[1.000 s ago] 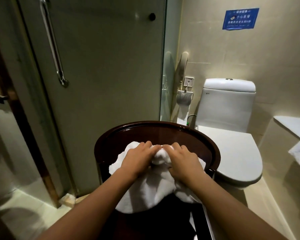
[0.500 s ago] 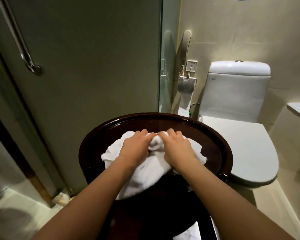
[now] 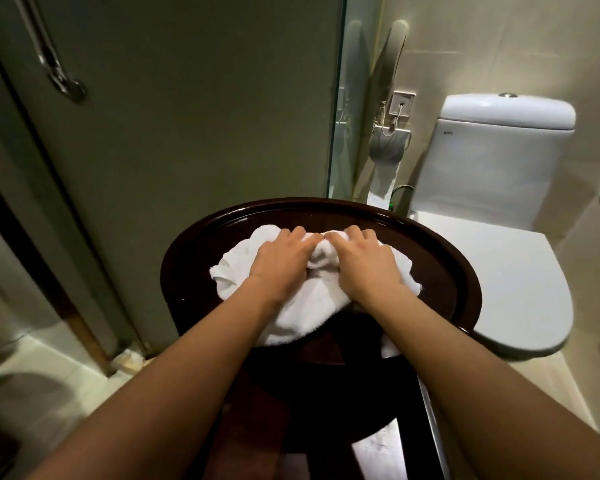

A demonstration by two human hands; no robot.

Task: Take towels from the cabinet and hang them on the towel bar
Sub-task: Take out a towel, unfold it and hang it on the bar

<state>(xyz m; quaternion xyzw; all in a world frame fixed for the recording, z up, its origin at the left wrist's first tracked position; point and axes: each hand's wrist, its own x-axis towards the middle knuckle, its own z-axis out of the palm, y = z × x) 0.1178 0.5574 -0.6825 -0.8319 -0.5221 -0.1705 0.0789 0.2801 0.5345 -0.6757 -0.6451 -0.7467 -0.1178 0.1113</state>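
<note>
Both hands lie side by side on a bunched white towel (image 3: 302, 306): the left hand (image 3: 281, 261) and the right hand (image 3: 366, 263) each have fingers curled into its raised fold, grasping it. That towel sits mid-worktop (image 3: 201, 258), a dark round top, its near part draping over the near edge.

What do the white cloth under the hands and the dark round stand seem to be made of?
The towel looks like soft cotton terry: matte white, fuzzy edges, bunched folds. The round stand looks like dark lacquered wood: glossy reddish-brown with reflections along its raised rim, though it may be a veneer.
</note>
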